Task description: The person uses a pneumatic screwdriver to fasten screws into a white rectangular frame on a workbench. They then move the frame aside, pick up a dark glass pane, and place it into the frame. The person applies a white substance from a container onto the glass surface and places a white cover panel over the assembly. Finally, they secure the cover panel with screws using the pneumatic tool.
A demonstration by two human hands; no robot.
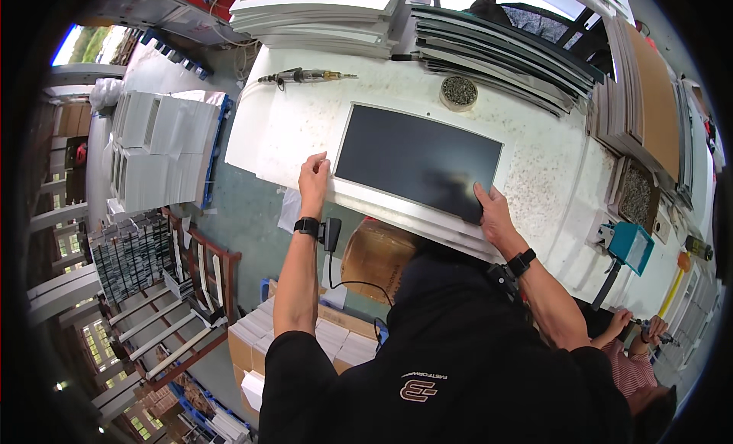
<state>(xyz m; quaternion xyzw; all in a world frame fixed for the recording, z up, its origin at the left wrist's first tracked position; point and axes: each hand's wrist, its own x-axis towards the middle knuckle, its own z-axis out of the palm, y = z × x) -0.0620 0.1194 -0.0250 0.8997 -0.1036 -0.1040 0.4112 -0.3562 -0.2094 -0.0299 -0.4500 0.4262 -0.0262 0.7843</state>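
Observation:
A dark rectangular panel (pixel 412 158) with a glossy face lies on the white worktable, framed by a narrow white border (pixel 500 169). At its lower right corner my right hand (pixel 495 213) is closed on the edge, thumb over the dark face and the other fingers mostly hidden. My left hand (pixel 313 186) is beside the lower left corner, its fingers curled together at the white border; what lies between them is hidden. Beyond the panel stand a round tub of small metal fasteners (pixel 458 93) and a power screwdriver (pixel 305 76) lying on its side.
Stacked white frames (pixel 313 20) and dark strips (pixel 496 54) line the table's far side. To the right are a fastener tray (pixel 635 192) and a teal dustpan (pixel 631 247). Another person (pixel 634 360) works at far right. Cardboard boxes (pixel 374 261) sit below the near edge.

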